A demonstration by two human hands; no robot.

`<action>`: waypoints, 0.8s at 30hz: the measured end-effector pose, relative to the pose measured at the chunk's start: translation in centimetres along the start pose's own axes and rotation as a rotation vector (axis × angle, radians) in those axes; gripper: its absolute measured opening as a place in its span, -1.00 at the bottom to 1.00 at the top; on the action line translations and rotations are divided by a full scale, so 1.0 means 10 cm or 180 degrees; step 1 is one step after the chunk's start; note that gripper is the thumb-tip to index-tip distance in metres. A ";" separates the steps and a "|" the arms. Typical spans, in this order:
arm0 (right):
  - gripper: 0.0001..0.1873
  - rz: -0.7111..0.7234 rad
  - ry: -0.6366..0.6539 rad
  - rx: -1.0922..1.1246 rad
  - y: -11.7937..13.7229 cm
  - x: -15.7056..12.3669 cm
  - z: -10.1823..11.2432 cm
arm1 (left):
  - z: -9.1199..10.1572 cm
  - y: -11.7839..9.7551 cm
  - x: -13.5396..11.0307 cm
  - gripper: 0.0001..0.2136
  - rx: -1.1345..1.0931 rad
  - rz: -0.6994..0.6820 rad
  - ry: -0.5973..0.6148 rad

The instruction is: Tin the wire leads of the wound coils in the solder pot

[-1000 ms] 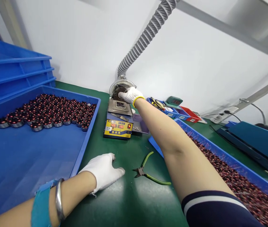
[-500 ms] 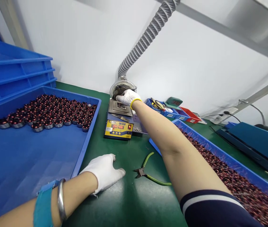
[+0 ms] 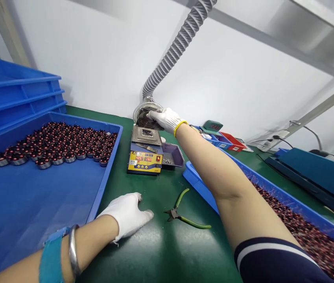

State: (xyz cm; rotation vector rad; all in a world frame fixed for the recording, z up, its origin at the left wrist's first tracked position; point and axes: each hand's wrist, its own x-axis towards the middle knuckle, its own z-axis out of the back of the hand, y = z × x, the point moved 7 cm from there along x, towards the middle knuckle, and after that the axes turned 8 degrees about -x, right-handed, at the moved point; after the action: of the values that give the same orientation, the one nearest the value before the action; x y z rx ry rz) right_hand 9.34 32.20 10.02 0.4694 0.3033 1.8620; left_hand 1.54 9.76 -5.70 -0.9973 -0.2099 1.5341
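Note:
My left hand (image 3: 127, 216), in a white glove, rests on the green table with thumb and forefinger apart and nothing between them. To its right lie cutting pliers (image 3: 175, 213) with green handles, jaws and handles spread. My right hand (image 3: 167, 119), gloved in white with a yellow cuff, is raised above and to the right of a solder pot (image 3: 144, 161) with a yellow front and red digits. Its fingers are pinched together by the round fume hood (image 3: 139, 108); what they hold is hidden. On the pot's top, the square opening (image 3: 147, 133) shows.
A blue tray (image 3: 112, 161) of wound coils (image 3: 66, 143) stands left, beside stacked blue trays (image 3: 19, 84). Right, a long blue bin (image 3: 198, 181) holds many reddish wired parts. A purple tray (image 3: 178, 156) touches the pot's side. A grey hose (image 3: 178, 45) rises behind.
My right hand has moved right, off the pot's top, uncovering the square opening and the purple tray. The digits on the pot differ. My left hand stays on the table.

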 end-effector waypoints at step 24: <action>-0.65 0.0098 -0.0424 -0.0737 0.01 -0.01 -0.09 | 0.00 -0.02 0.00 -0.47 0.0171 -0.0077 -0.0006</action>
State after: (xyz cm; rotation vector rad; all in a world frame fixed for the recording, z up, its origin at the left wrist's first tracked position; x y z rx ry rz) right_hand 8.89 32.13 9.23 0.4377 -0.0096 1.8584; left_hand 1.69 9.77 -5.62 -0.9476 -0.1807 1.5112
